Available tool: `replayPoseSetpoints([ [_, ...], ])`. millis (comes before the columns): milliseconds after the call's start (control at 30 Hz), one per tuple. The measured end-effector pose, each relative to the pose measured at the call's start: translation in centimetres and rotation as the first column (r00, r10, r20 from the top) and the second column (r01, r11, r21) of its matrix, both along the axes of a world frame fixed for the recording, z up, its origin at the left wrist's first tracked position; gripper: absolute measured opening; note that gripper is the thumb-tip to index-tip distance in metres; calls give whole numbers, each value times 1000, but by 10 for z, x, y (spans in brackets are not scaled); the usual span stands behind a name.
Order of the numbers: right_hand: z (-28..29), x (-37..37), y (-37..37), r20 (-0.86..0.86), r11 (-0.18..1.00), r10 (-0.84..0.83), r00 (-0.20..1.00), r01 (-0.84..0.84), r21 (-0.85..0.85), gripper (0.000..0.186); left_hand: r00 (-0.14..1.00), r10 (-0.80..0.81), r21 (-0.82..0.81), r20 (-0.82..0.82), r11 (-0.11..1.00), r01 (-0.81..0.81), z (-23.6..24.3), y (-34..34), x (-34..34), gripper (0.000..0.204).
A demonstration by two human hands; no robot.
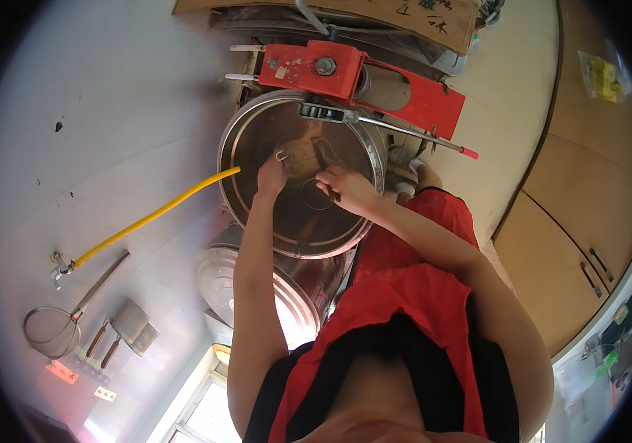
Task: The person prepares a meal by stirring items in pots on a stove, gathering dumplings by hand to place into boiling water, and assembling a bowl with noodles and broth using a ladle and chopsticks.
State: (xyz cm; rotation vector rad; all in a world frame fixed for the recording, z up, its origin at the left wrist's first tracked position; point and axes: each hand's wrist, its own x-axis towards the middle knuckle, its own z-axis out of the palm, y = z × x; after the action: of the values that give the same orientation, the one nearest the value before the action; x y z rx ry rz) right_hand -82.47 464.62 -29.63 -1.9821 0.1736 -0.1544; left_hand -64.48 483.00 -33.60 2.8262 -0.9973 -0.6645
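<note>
A large round steel pot (297, 236) holds my two hands and some beige, grainy-looking matter (301, 153). My left hand (271, 176) is closed around a small shiny metal piece (281, 155) at the left of this matter. My right hand (345, 188) grips a dark handle-like item (334, 195) on the right side, with a thin wire loop (316, 204) below the fingers. The ends of both held items are unclear. A yellow hose (175, 203) runs from a wall tap (58, 273) to over the pot's left rim.
A red metal press (301, 66) with a long lever (404, 131) spans the pot's far edge, beside cardboard (404, 18). A lidded steel drum (220, 273) stands nearer. A strainer (54, 328) and cleavers (128, 332) are at left, wooden cabinets (567, 229) at right.
</note>
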Motion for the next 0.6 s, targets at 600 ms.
replayPoseSetpoints([
  [600,71,-55,-38,-11,986,90,996,-88,139,11,994,-96,-94,-48,991,91,32,23,-5,12],
])
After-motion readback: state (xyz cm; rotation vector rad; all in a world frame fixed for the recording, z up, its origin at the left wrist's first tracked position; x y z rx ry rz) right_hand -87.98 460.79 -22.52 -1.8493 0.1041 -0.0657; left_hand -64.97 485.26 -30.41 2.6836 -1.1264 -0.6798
